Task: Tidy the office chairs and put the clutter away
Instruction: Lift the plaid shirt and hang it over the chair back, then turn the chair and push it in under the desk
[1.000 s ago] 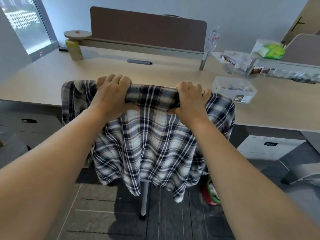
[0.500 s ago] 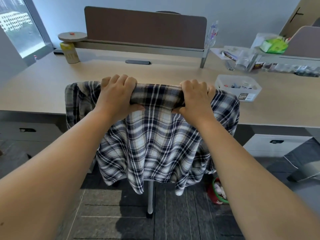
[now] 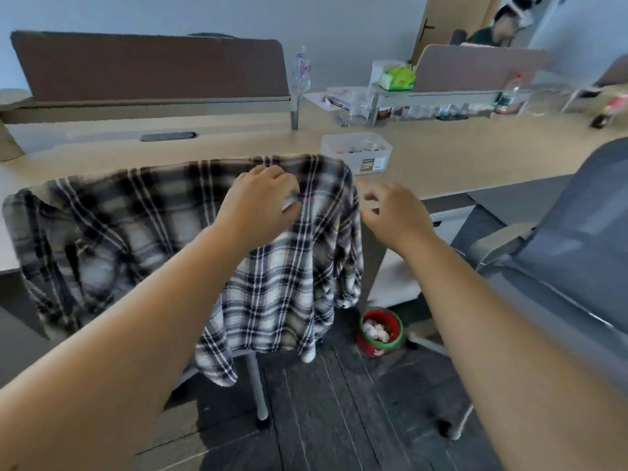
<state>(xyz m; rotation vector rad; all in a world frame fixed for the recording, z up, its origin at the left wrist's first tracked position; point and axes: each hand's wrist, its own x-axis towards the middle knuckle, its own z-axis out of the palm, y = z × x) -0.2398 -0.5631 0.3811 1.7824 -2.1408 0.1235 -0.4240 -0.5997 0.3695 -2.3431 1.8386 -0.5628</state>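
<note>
Wooden desk (image 3: 458,158) fronts a grey wall; left hand (image 3: 261,202) grips the plaid shirt (image 3: 278,283), right hand (image 3: 394,215) loosely curled, empty.

A long light-wood desk (image 3: 475,154) runs along a pale wall (image 3: 339,25), with brown divider panels (image 3: 153,66) standing on it. Dark plank flooring (image 3: 339,419) lies below. A wooden door (image 3: 445,18) stands at the back right.

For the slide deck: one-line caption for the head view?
Left hand on a plaid shirt draped over a chair back, right hand free beside it, at the desk.
</note>
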